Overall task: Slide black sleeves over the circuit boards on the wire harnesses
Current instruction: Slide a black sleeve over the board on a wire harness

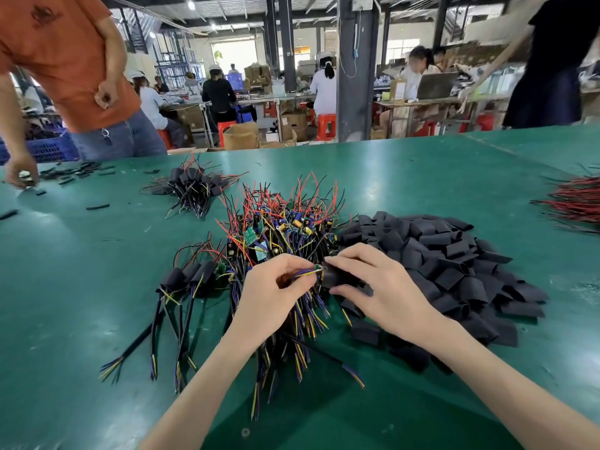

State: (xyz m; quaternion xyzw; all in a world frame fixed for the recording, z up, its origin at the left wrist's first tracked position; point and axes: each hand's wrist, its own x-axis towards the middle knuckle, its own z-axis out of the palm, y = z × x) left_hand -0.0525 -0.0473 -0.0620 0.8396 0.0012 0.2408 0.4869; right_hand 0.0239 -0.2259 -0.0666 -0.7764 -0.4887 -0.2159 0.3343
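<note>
A heap of wire harnesses (285, 228) with small green circuit boards and red, black, yellow and purple wires lies mid-table. To its right spreads a pile of black sleeves (454, 251). My left hand (272, 293) pinches the thin wires of one harness, whose green board edge shows at my fingertips. My right hand (373, 284) grips a black sleeve (334, 277) whose mouth meets that board end. A few sleeved harnesses (188, 280) lie left of the heap.
A second bunch of sleeved harnesses (194, 186) lies further back on the green table (81, 287). Loose sleeves (74, 172) lie far left by a standing person in orange (71, 69). Red and black wires (574, 203) lie at the right edge.
</note>
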